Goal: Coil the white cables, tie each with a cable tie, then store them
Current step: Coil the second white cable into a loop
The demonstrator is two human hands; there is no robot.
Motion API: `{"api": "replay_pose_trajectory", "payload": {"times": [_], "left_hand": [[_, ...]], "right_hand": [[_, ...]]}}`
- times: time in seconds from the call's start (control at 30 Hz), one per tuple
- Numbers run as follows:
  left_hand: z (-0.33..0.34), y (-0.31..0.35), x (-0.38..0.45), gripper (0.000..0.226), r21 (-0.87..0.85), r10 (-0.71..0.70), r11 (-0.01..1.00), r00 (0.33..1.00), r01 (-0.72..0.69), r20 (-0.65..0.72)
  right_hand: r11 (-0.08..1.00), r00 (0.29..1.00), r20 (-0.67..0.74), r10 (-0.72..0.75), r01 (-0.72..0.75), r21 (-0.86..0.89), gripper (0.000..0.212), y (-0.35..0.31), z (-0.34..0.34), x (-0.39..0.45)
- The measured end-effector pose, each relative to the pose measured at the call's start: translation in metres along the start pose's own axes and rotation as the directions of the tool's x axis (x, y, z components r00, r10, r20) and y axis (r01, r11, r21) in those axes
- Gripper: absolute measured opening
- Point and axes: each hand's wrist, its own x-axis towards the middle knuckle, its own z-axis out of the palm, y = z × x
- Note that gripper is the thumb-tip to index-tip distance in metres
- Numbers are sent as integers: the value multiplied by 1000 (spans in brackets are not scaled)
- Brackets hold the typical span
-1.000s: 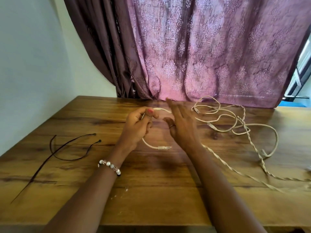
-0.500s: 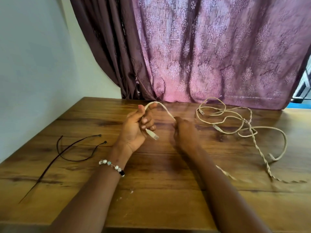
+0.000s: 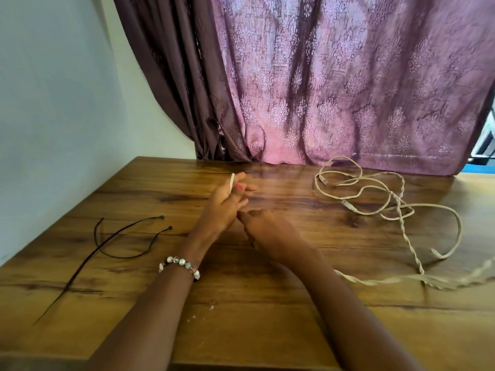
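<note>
No brand, label or writing can be read anywhere in the frame.

At centre frame the left hand (image 3: 225,207) pinches a short white piece of cable (image 3: 232,183) between thumb and curled fingers; the pale end sticks up above the thumb, whose nail is painted pink. A beaded bracelet (image 3: 180,265) circles that wrist. Just to its right, the right hand (image 3: 267,231) lies knuckles up with fingers tucked under; what it grasps is hidden, so its grip cannot be told. A twisted white cable (image 3: 401,280) emerges from beneath the right forearm and runs to the lower right edge of the frame.

In the right half of the frame, a loose tangle of white cables (image 3: 375,194) sprawls on the wooden table (image 3: 267,330), with connector ends showing among the loops, well apart from both hands.

At the left of the frame, black cable ties (image 3: 112,242) lie on the table, one looped, one stretched out long. A purple patterned curtain (image 3: 334,84) hangs behind the table's far edge.
</note>
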Motion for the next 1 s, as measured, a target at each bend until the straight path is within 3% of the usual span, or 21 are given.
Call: {"api": "replay_pose_trajectory", "payload": {"times": [0.1,0.27,0.37,0.43,0.5,0.63,0.73,0.87,1.0], "left_hand": [[-1,-3,-2,45,147,36,988,996,-48,87],[-12,-6,0,54,444,81,892,997,-78,11],[-21,-7,-1,51,516,39,856,999,-23,-20],[-19,0,-7,45,414,-35,910,997,5,66],[-9,7,-12,41,240,-135,967,973,88,188],[10,10,-19,75,-74,-221,962,905,264,364],[15,11,-17,87,-283,-182,892,853,353,490],[12,16,-19,58,-476,-112,768,822,429,559],[-1,17,-14,44,-704,25,576,851,417,524]], "right_hand": [[995,996,9,84,-85,48,42,11,-3,-3],[959,955,127,268,-252,-128,33,33,-20,-17],[960,971,-52,233,-239,-148,28,44,-30,-23],[991,958,-266,110,-126,-43,35,49,-28,-22],[997,898,-434,77,-65,43,31,51,-25,-20],[974,787,-576,221,-213,82,26,53,-21,-17],[929,753,-561,346,-359,90,34,57,-14,-15],[896,791,-425,440,-420,145,46,57,-4,-11],[897,851,-284,442,-429,110,36,55,5,-10]]}}
